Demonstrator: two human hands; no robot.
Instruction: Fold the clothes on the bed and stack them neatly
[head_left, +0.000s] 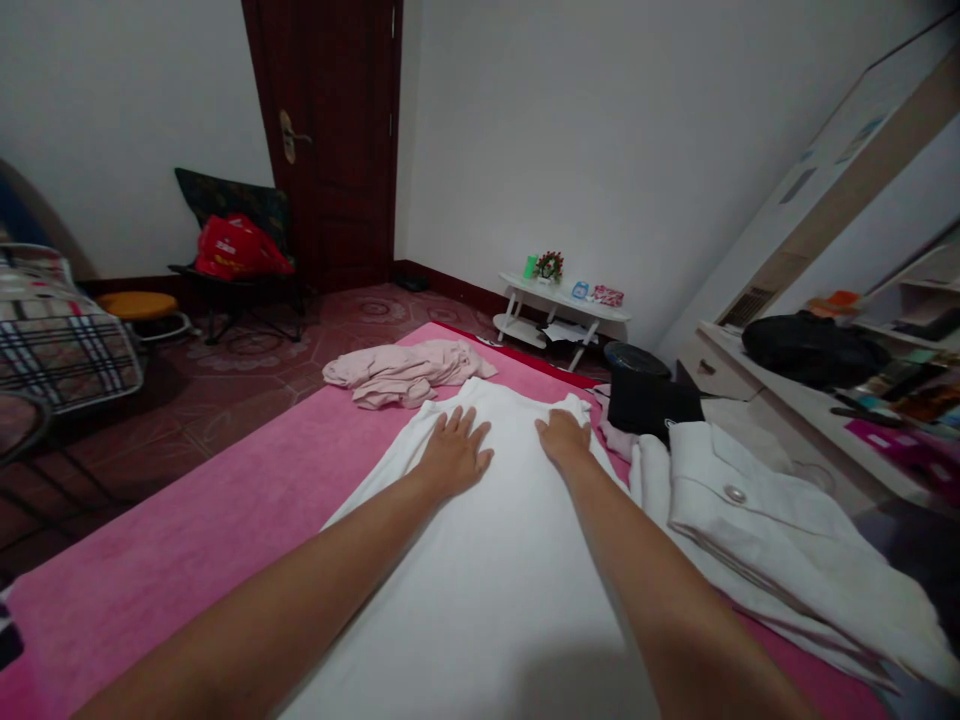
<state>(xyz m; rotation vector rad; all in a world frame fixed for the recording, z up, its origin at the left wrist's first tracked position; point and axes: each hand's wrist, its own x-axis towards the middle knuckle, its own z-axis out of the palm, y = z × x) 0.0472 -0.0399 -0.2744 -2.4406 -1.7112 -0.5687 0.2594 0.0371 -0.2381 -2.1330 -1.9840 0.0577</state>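
A white garment (487,560) lies spread flat on a pink bed cover (195,520). My left hand (454,452) rests palm down on its upper part, fingers stretched out and spread. My right hand (562,436) lies flat on the garment near its far right corner, fingers slightly curled over the cloth. Both forearms reach forward over the garment. Neither hand holds anything.
A crumpled pale pink garment (405,372) lies at the bed's far edge. A white buttoned jacket (765,520) lies to the right, beside a black box (645,395). Beyond stand a low white table (559,310), a dark chair with a red bag (236,250) and a brown door (337,140).
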